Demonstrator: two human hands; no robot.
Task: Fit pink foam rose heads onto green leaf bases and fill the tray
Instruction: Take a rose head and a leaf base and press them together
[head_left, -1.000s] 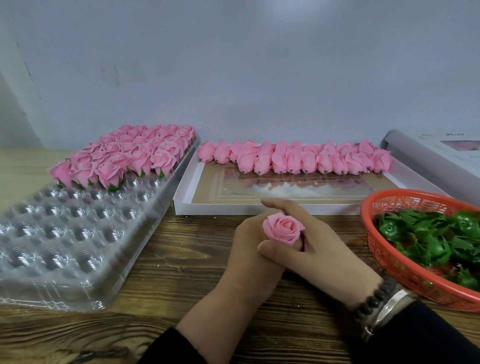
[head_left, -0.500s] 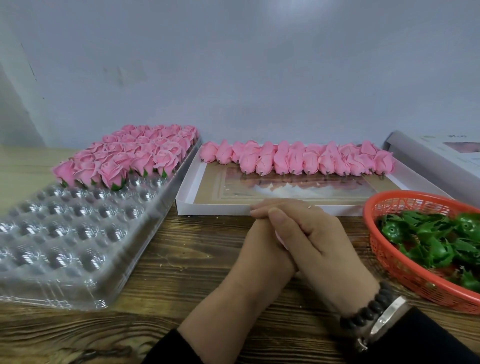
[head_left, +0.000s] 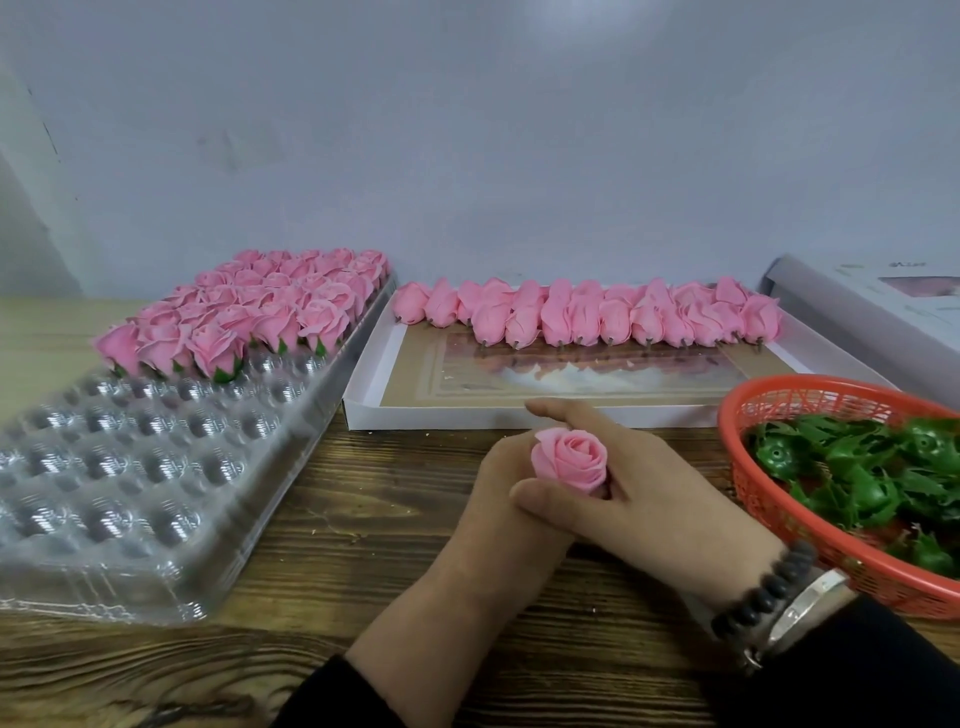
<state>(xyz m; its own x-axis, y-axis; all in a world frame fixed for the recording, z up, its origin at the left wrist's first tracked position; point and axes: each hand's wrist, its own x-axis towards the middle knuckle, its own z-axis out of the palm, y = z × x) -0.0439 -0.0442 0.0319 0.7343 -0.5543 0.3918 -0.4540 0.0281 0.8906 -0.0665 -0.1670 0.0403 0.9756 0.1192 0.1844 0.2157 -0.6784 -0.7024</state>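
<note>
Both your hands meet at table centre: your left hand (head_left: 498, 499) curls round the base of one pink foam rose head (head_left: 570, 461), your right hand (head_left: 654, 499) cups it, thumb along the underside; whether a green leaf base is seated below is hidden. Squeeze hard and you may crush the soft petals, or the base may sit crooked. The clear plastic dimpled tray (head_left: 130, 467) has roses only in its far rows, so a tilted rose may topple in its near empty cups; more green leaf bases (head_left: 852, 478) wait in the orange mesh basket (head_left: 769, 519).
</note>
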